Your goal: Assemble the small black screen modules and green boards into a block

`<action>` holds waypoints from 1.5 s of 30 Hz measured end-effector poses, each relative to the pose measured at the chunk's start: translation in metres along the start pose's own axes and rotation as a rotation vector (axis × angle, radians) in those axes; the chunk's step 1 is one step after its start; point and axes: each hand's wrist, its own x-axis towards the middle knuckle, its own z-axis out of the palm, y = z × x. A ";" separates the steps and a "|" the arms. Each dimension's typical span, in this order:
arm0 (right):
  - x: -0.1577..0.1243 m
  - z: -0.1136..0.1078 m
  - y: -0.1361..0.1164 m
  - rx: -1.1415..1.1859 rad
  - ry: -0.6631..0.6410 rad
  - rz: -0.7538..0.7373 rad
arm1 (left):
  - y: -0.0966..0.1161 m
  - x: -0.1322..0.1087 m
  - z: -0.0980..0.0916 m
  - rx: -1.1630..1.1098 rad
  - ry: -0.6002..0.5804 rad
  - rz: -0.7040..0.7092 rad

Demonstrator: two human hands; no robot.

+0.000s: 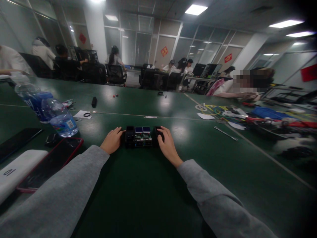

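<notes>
Resting half-curled, the left hand (112,141) meets the left end of a twin-screen circuit-board device (143,136); the right hand (168,142) curves over a black block (156,135) at its right, grips unclear. Green tabletop (141,191) stretches between gray sleeves (210,190); leftward, a white power bank (21,170) is cut off.

Dim overall from where I stand. Ceiling lights (196,9) blown out, pale sheen on tabletop (138,188). Far glass wall (142,46) hazy, right-hand cable pile (282,123) smeared, edges stretched, top-right corner black.
</notes>
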 end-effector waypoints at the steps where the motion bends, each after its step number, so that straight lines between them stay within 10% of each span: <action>1: 0.000 0.000 0.001 -0.009 0.012 0.009 | 0.000 0.000 0.000 -0.006 0.003 -0.002; 45: 0.004 -0.002 0.012 -0.059 0.125 0.137 | 0.003 -0.001 -0.005 0.062 -0.043 -0.015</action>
